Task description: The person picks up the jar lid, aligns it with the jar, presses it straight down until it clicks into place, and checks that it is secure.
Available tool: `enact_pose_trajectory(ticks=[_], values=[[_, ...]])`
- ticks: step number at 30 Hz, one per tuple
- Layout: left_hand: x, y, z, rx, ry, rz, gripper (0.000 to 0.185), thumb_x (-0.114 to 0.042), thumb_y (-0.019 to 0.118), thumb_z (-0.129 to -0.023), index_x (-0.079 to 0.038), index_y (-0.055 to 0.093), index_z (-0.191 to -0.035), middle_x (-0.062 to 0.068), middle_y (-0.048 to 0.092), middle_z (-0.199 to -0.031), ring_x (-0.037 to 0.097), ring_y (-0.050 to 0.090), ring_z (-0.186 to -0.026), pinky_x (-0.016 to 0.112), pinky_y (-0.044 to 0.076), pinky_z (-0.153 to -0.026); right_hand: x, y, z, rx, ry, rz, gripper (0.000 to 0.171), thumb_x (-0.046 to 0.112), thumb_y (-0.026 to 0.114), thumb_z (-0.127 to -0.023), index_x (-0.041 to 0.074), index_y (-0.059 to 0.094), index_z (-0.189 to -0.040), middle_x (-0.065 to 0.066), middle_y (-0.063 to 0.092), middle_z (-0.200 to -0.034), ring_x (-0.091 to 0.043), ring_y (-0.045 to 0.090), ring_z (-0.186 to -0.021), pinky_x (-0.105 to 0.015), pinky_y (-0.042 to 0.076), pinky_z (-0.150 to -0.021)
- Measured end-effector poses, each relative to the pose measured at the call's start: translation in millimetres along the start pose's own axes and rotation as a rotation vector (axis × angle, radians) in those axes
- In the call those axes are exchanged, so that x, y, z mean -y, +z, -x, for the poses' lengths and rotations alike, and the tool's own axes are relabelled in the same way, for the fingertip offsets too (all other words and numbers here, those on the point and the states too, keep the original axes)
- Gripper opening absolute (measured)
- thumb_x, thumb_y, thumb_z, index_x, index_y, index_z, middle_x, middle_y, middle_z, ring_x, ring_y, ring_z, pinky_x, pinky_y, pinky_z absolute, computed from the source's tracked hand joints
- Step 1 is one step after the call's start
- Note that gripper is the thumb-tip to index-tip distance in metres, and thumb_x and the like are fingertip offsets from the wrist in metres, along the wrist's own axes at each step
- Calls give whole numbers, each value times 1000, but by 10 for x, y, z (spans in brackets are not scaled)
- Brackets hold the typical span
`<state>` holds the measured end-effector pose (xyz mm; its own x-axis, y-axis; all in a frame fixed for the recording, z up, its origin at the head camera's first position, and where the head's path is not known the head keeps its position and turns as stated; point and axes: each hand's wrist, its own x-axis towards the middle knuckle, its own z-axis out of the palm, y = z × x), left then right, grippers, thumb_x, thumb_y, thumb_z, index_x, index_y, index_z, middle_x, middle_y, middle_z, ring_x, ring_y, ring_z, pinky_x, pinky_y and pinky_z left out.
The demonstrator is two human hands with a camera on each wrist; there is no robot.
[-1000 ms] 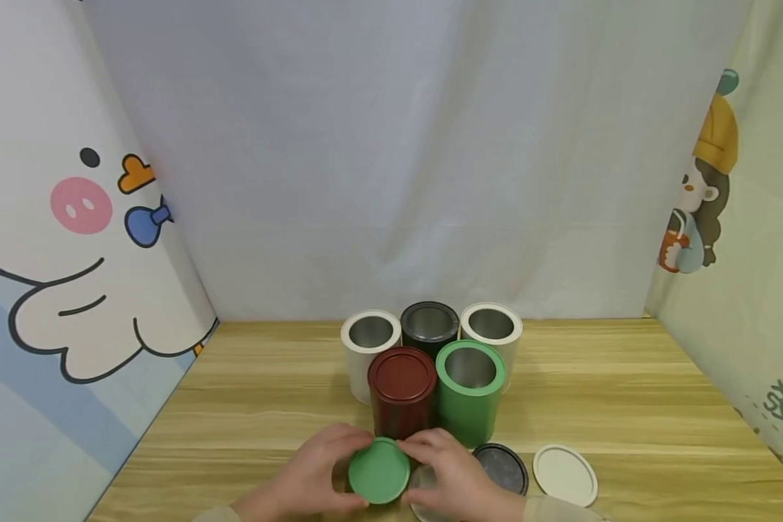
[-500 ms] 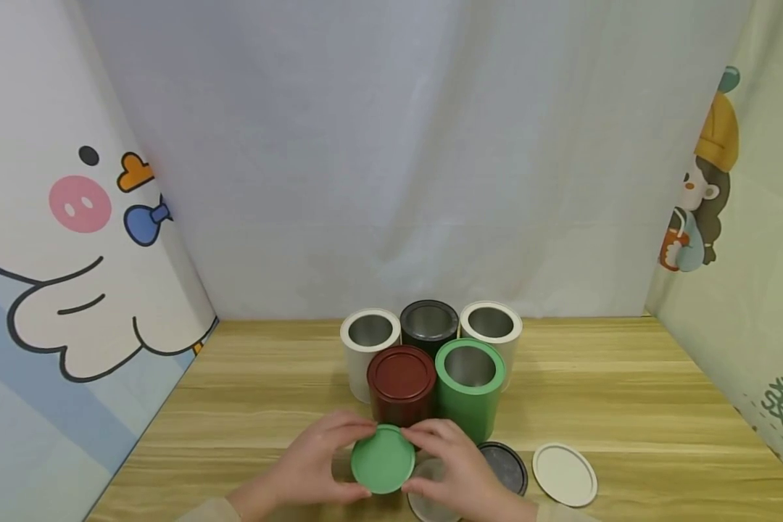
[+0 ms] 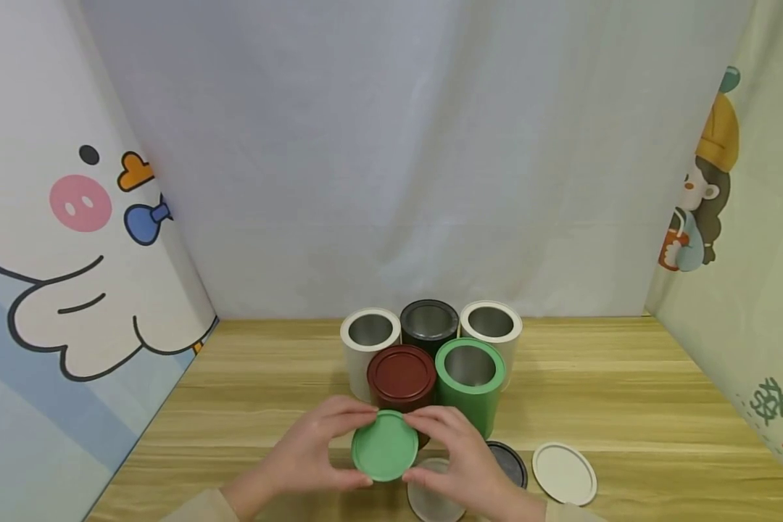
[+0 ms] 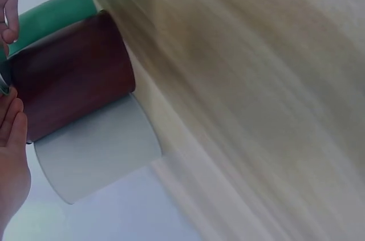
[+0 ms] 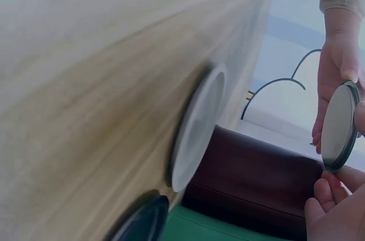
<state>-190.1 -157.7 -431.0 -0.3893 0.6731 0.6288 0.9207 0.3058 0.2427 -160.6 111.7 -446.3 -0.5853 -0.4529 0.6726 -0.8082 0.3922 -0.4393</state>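
L hand + R hand both pinching the green lid, one per side: fingers on the far edge, thumbs on the near edge, grasp looks firm enough. Lid is up off the worktop, green face toward head cam; R wrist cam gets its pale grey underside.

Chg vs. 1 s ago: lid + hands came up and fwd, from low in front of the cans to overlapping the lower front of the dark red can in head view. Contact w/ that can: can't tell. R hand now covers more of the black lid and less of the grey-white lid below it. Cans + loose lids look unmoved.

Meaning for the work: lid's picked up, 2-handed, not seated on anything; my read is early-mid carry. Green can, R of the red one, has its mouth uncovered; colour match is w/ that can, but lid isn't over it.

Further out: red can has its lid on. Behind, L to R: L white can, black can, R white can, all uncovered. White lid lies flat, far R, just beside the black one.
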Motion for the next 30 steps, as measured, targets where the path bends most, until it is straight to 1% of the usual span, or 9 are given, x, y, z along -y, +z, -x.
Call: enact_pose_trajectory(ticks=[6,13,16,19,25,30], values=[[-21,-62,-53,-3,-4,-7,69,-43,90,-70,0,69,-120,6,64,-124,21,59,-113,30,49,-96,45,-53,-43,-4,12,-7,64,23,92,-68,8,67,-125,-2,62,-124,-20,56,-110,-35,50,-90],[-59,-92,-109,-10,-27,-19,69,-45,88,-71,-1,69,-120,5,64,-124,21,59,-113,35,52,-94,73,-115,-88,-18,-21,1,67,23,92,-68,5,66,-127,-4,62,-125,-21,55,-111,-35,50,-91],[-81,-103,-150,-22,-41,-12,69,-45,88,-71,-2,69,-121,4,64,-124,20,59,-113,34,51,-94,76,-151,-107,-25,-26,9,68,25,91,-68,4,65,-127,-4,62,-126,-22,55,-112,-36,50,-92],[-97,-107,-195,-48,-44,-1,69,-45,89,-70,-2,70,-120,4,64,-123,20,59,-113,32,51,-95,65,-184,-120,-34,-39,21,69,26,91,-69,3,65,-128,-5,62,-127,-23,55,-114,-38,49,-94],[-112,-97,-296,-96,-34,-13,69,-45,91,-67,-2,70,-118,5,66,-120,20,60,-110,31,50,-94,13,-254,-142,-59,-77,35,66,35,87,-75,3,64,-129,-7,62,-128,-26,54,-116,-38,46,-97],[-122,-84,-379,-92,-48,-23,69,-45,90,-68,-1,70,-118,4,66,-121,20,60,-112,32,51,-94,-32,-328,-169,-74,-98,18,65,42,80,-81,2,63,-130,-9,62,-128,-26,54,-114,-34,43,-100]])
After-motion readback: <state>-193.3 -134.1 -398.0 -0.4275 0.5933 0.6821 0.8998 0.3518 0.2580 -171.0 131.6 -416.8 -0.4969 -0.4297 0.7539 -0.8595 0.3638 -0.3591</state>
